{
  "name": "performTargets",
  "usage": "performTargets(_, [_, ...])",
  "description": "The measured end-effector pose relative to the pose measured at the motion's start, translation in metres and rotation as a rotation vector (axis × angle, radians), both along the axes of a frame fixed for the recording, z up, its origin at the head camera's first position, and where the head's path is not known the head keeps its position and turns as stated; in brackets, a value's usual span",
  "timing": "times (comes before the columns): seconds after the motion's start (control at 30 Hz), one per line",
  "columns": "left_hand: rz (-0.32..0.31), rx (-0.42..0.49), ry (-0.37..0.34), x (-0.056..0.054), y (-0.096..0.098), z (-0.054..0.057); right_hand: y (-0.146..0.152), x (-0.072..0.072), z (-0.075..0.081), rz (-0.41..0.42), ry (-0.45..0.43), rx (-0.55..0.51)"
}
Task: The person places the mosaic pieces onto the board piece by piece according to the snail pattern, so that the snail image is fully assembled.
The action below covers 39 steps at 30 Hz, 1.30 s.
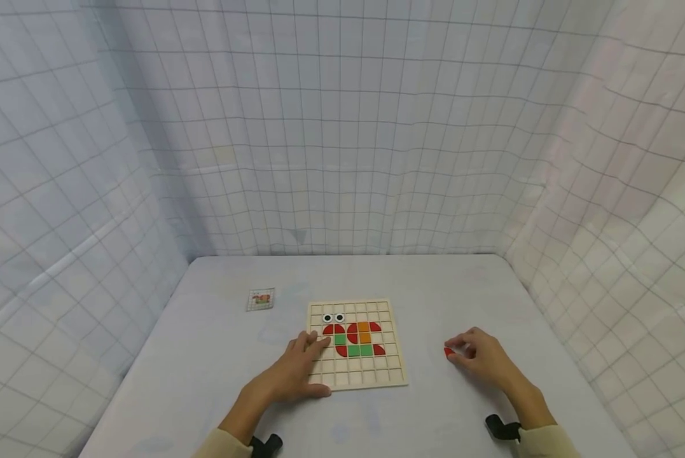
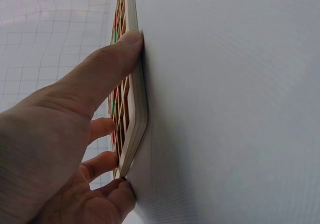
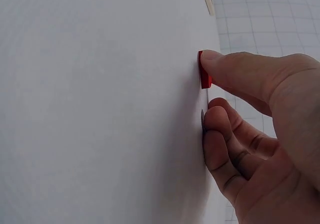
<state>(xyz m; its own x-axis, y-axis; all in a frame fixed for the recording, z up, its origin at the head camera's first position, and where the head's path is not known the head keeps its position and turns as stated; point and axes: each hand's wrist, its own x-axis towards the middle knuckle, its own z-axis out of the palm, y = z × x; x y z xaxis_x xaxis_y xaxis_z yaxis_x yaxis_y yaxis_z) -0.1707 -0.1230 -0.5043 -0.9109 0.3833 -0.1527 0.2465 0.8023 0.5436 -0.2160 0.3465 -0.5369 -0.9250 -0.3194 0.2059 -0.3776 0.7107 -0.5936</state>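
A square pale wooden grid board (image 1: 371, 386) lies on the table, its cells partly filled with red quarter-round tiles (image 1: 375, 327), green square tiles (image 1: 366, 350), orange square tiles (image 1: 364, 327) and two eye tiles (image 1: 339, 318). Across its near left corner rests my left hand (image 1: 293, 375), fingers spread on the left side and thumb (image 2: 131, 37) against the near edge. To the right of the board, my right hand (image 1: 482, 357) pinches a small red tile (image 3: 205, 77) low at the tabletop. Its full shape is partly covered by the thumb.
A small picture card (image 1: 260, 299) showing a similar coloured figure on a grid lies left of the board, farther back. White sheets with grid lines (image 1: 342, 159) enclose the white table (image 1: 434, 286) at the back and both sides.
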Motion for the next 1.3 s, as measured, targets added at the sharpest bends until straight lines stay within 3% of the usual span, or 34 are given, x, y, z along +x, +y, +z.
performTargets(0.27, [0.010, -0.004, -0.008, 0.001, 0.001, 0.001, -0.009, -0.002, 0.001, 0.027, -0.002, -0.007])
performTargets(0.57, [0.018, -0.003, -0.012, 0.002, 0.002, 0.000, -0.020, -0.002, 0.006, 0.008, -0.105, -0.025])
performTargets(1.3, [0.011, -0.009, -0.001, 0.001, 0.002, -0.002, -0.048, -0.013, 0.003, 0.107, -0.134, -0.064])
